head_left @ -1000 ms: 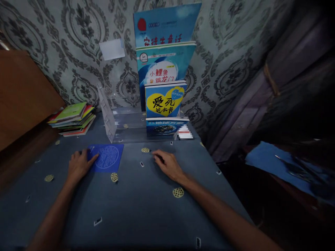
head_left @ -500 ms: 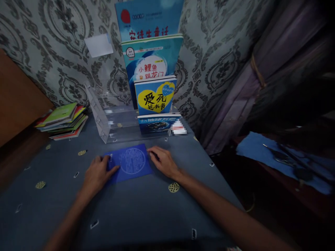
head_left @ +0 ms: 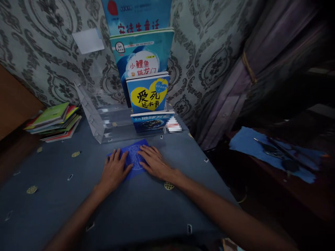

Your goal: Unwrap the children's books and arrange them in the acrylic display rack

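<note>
A blue printed sheet [head_left: 135, 157] with pale writing inside a circle lies flat on the dark table cover. Fingers spread, my left hand [head_left: 115, 167] rests on its left part. My right hand [head_left: 154, 162] lies open across its right part, fingers stretched out over the print. Both hands hide much of the sheet. Just behind it stands a clear stepped rack [head_left: 90, 113]. The rack's right side holds several books in tiers, among them a blue book with a yellow heart [head_left: 148, 92] and a teal book [head_left: 142, 45].
A pile of thin books [head_left: 54, 116] sits at the table's left. A white card [head_left: 89, 41] is above the rack, before the patterned wall. Right of the table edge hangs a tied curtain [head_left: 232, 94]. A blue cloth [head_left: 269, 150] with dark tools lies farther right.
Both hands have moved inward over the blue sheet. My right hand's curled fingers have opened and spread on it. My left fingers have spread too. The view has shifted slightly.
</note>
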Available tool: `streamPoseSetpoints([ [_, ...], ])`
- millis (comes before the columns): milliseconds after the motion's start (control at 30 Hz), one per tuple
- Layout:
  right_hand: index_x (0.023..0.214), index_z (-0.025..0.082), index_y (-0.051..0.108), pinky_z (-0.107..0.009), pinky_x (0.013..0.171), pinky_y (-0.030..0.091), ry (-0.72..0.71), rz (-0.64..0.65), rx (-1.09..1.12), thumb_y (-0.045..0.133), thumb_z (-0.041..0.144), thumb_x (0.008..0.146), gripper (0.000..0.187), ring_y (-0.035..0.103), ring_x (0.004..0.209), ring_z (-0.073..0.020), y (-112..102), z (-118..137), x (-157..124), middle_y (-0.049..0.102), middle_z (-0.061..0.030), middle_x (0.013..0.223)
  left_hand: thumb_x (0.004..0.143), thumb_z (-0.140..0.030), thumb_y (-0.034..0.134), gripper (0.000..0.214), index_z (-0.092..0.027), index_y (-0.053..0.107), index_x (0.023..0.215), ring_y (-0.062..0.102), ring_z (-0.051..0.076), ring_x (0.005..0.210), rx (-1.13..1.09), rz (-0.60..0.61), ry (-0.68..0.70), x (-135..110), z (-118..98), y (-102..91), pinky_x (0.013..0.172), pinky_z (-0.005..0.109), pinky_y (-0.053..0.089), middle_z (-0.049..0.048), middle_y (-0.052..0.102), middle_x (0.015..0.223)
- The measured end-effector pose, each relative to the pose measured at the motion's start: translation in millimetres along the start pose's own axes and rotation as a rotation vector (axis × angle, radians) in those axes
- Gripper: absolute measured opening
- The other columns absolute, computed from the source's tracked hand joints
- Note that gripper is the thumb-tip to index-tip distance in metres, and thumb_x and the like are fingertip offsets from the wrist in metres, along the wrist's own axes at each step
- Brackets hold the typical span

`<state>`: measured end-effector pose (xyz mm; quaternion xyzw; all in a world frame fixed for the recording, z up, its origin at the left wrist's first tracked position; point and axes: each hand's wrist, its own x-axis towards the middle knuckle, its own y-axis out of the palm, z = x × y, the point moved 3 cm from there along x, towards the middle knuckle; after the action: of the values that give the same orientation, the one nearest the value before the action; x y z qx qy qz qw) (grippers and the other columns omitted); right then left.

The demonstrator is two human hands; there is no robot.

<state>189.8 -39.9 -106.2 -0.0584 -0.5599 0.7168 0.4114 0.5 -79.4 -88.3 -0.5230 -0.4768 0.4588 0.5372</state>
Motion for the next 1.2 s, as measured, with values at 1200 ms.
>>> streamPoseSetpoints([
  [1200,0.113,0.016,0.071,-0.045,0.101,0.049,-0.086,0.092,-0.048,0.06,0.023,0.099,0.019,0.059,0.121,-0.0271,-5,15,2,0.07,-0.0136,0.125,0.082,-0.04,0.071,0.027,-0.02,0.058,0.093,0.061,0.024,0.087,-0.424,0.052,0.077,83,19,-1.8,0.077,0.034,0.046,0.0038,0.066,0.09],
])
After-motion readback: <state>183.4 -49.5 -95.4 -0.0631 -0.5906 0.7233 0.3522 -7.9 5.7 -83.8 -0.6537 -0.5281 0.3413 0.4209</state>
